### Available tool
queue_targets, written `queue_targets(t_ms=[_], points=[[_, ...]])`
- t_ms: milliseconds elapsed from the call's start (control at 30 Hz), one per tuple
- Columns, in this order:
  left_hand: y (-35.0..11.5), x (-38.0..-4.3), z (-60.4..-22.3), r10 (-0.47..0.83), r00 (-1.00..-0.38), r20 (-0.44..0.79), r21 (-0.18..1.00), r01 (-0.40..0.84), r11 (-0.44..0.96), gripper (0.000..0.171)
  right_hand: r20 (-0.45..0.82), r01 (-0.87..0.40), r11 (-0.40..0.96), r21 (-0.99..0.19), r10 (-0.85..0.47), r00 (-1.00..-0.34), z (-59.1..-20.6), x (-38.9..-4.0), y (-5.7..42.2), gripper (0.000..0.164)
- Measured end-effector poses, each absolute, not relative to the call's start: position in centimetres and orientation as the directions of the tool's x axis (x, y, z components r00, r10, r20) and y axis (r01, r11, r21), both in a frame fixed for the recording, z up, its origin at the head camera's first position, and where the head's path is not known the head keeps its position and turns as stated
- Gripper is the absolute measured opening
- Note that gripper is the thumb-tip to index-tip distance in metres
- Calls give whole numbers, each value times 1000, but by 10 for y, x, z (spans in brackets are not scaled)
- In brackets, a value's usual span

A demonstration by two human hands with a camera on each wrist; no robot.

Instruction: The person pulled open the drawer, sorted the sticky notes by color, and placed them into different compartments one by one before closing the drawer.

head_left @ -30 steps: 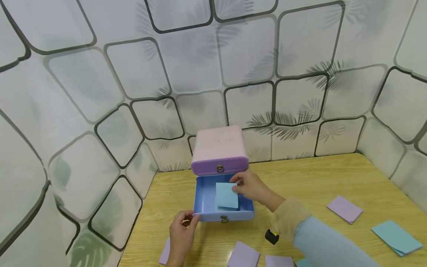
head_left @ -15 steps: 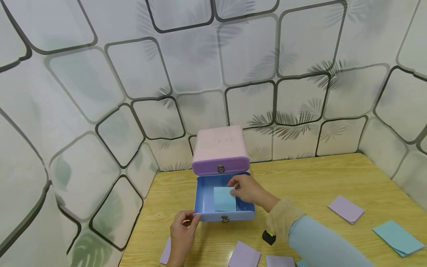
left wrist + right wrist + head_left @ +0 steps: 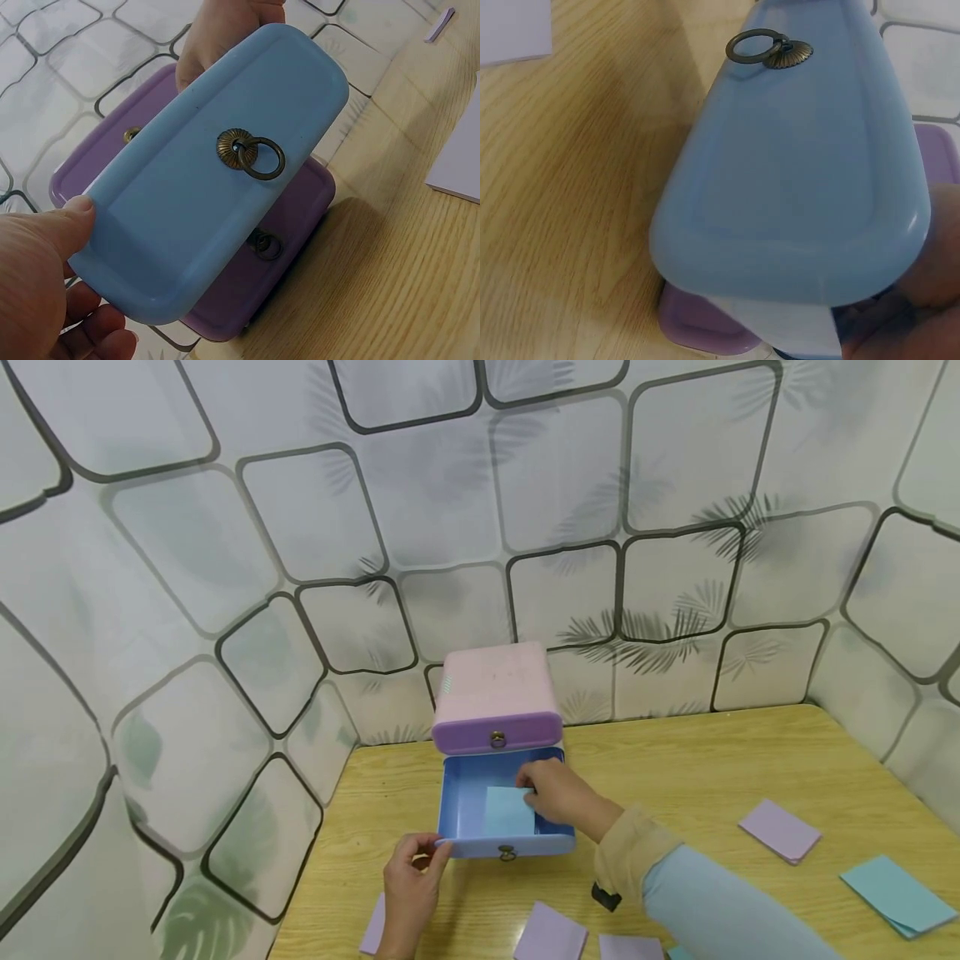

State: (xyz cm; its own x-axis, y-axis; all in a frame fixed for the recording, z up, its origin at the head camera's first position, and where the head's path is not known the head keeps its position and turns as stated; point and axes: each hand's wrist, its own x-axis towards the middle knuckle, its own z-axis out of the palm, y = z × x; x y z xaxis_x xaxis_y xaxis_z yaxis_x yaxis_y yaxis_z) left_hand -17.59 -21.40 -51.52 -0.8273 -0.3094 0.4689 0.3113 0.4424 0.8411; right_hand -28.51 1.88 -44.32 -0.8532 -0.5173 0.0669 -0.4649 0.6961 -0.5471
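Observation:
A small cabinet with a pink top (image 3: 495,681) has its light blue drawer (image 3: 468,849) pulled out. My left hand (image 3: 412,881) pinches the drawer's front left corner, thumb on the front panel in the left wrist view. Inside the drawer lies a square light blue paper (image 3: 507,812). My right hand (image 3: 558,793) reaches over the drawer's right side and pinches the paper's right edge; its fingertips are partly hidden. A brass ring pull (image 3: 251,155) hangs on the drawer front. Purple drawer fronts (image 3: 296,202) show above and below it.
Purple paper pads (image 3: 551,932) lie on the wooden table (image 3: 675,760) near the front, another purple pad (image 3: 780,832) and a teal one (image 3: 900,897) at the right. A small black object (image 3: 606,897) shows by the right cuff. Patterned wall covering (image 3: 450,510) stands behind.
The right hand has lowered the light blue paper deeper into the drawer, toward its front. The left hand keeps its grip on the drawer corner.

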Motion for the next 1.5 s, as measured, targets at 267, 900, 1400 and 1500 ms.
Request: queue_targets(t_ms=[267,900,1400,1500], points=[[-210,-175,-511,-328,-828,454,844,283,455,13,25,-464,728,-505,-525,-851,-439,-284,17,18],[-200,-163,-483,-314,-819,481,828,306,471,12,16,-492,745,-450,-545,-839,-445,-283,12,18],[-199,-162,-483,-314,-827,466,833,292,469,11,37,-509,744,-433,-549,-835,-441,-279,14,23],[-199,-162,-482,-314,-829,462,834,286,472,11,58,-520,728,-448,-556,-829,-435,-278,19,24]])
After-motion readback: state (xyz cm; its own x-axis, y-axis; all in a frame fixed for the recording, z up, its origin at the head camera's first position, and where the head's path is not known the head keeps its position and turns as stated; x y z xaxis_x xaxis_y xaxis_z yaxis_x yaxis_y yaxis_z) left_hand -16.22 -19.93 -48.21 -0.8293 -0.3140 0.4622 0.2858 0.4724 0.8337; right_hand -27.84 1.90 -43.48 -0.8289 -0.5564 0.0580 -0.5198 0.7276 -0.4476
